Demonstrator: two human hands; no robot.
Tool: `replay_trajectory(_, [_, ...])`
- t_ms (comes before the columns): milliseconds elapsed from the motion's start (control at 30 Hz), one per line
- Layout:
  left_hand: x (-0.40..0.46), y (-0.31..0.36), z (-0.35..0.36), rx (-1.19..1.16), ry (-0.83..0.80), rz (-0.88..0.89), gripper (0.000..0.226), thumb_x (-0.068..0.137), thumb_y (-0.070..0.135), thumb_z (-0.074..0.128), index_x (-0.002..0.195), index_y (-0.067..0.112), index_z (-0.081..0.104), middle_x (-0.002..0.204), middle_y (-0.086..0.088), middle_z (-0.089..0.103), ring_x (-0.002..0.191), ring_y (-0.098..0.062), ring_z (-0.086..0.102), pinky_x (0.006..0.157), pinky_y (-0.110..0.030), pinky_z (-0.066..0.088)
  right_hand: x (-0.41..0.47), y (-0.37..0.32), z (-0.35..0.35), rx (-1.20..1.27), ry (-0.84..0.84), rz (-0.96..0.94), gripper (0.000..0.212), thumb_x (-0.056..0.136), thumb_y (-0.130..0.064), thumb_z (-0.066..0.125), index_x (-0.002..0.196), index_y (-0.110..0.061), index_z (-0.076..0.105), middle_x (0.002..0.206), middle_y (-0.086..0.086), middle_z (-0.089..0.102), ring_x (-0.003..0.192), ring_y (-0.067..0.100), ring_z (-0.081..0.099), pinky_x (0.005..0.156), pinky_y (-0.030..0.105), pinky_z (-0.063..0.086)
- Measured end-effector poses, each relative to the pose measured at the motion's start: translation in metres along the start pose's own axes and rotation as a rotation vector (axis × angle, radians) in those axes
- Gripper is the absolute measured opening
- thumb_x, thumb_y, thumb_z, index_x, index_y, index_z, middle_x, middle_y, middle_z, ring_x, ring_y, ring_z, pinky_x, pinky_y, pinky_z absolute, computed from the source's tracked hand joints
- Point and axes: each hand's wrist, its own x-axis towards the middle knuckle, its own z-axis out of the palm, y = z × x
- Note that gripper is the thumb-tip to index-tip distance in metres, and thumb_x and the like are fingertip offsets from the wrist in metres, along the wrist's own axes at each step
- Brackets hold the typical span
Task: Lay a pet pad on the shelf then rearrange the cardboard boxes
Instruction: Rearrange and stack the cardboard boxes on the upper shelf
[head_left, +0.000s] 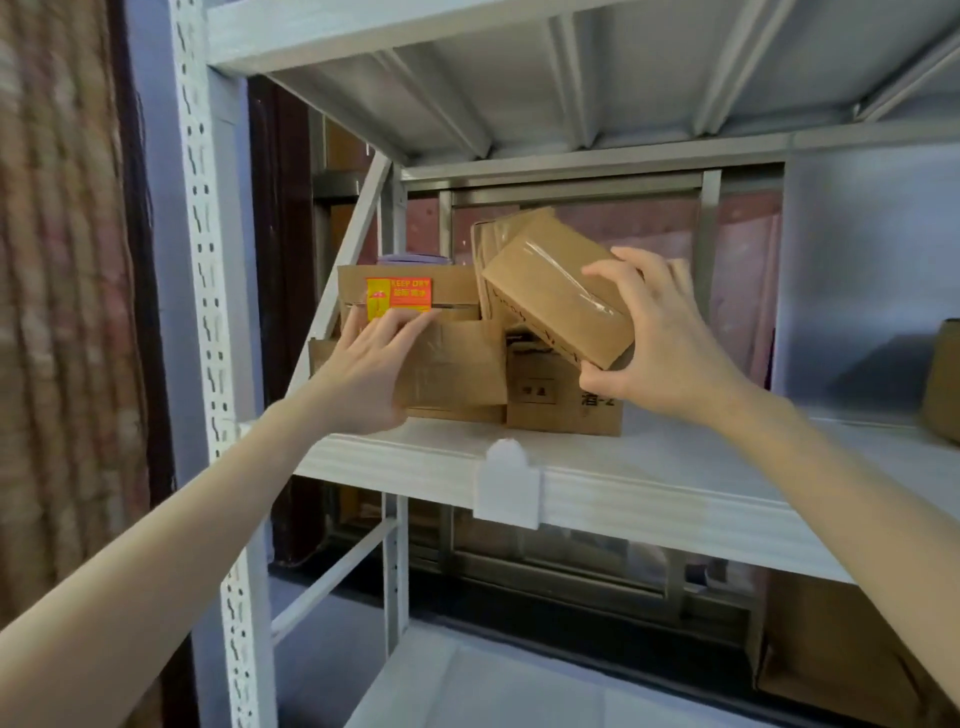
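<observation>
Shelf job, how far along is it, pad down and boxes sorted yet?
Done: a white sheet, likely the pad, already covers the shelf. In hand: the right hand holds a tilted taped box above the pile while the left hand rests flat against a front box. Left: the boxes are still jumbled.

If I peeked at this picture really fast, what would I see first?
Probably the taped cardboard box, held tilted in the right hand above the pile at the middle of the white shelf. Next, the bright orange KEEP DRY sticker on a box at the left of the pile, just above the left hand, which rests flat on a front box.
</observation>
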Motion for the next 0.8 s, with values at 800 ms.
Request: replay_trajectory(800, [-0.022, -0.035, 0.029, -0.133, 0.155, -0.041, 0.082, 0.082, 0.065, 0.047, 0.145, 0.018, 0.024, 0.151, -0.002, 0.031, 0.138, -0.021, 0.031, 0.115, -0.043, 0.016, -0.003, -0.002, 0.065, -0.207, -0.293, -0.230, 0.082, 0.067, -0.021, 0.073, 0.134, -0.031, 0.027, 0.145, -0.002, 0.020, 0.135, 0.020, 0.017, 0.113, 0.039, 0.016])
